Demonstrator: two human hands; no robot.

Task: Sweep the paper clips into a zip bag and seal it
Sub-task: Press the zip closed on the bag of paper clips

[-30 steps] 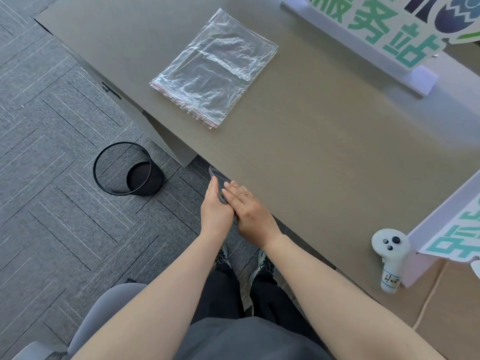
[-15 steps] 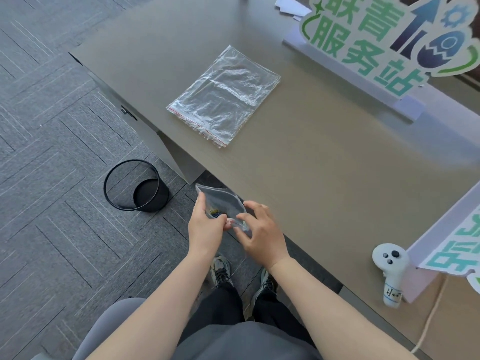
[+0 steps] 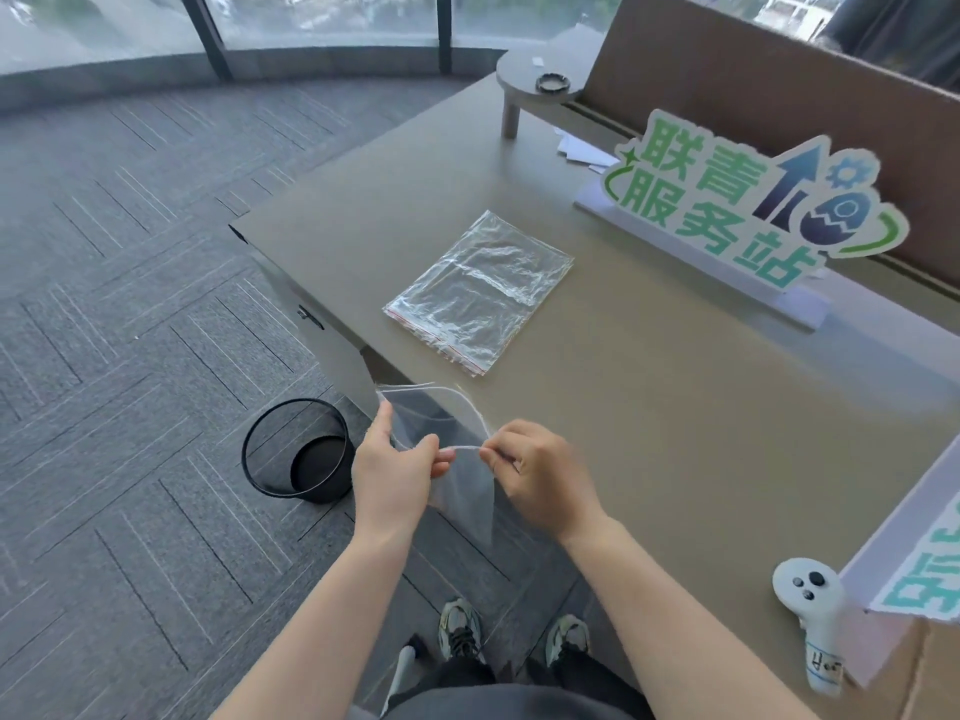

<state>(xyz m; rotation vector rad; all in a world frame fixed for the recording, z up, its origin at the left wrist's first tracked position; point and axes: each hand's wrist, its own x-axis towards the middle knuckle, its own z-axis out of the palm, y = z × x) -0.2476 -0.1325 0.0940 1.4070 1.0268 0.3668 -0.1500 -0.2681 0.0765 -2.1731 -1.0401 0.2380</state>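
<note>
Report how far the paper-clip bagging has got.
Looks done: no loose clips show on the desk, though whether they are in the bag cannot be told here. In hand: the left hand and right hand pinch the top edge of the small zip bag. Left: pressing the seal shut. The stack of spare bags lies untouched.

One view only, from a camera worn on the person's head. It looks forward and steeply down, with a wide angle that bends the floor (image 3: 130,314) lines and the desk (image 3: 675,407) edge. Nearest, at the bottom edge, are the person's lap and shoes (image 3: 460,634); both forearms reach up from there to mid-frame. The desk runs off to the right, seen from above its near edge. Windows (image 3: 311,15) across the top mark the far limit of the view.
</note>
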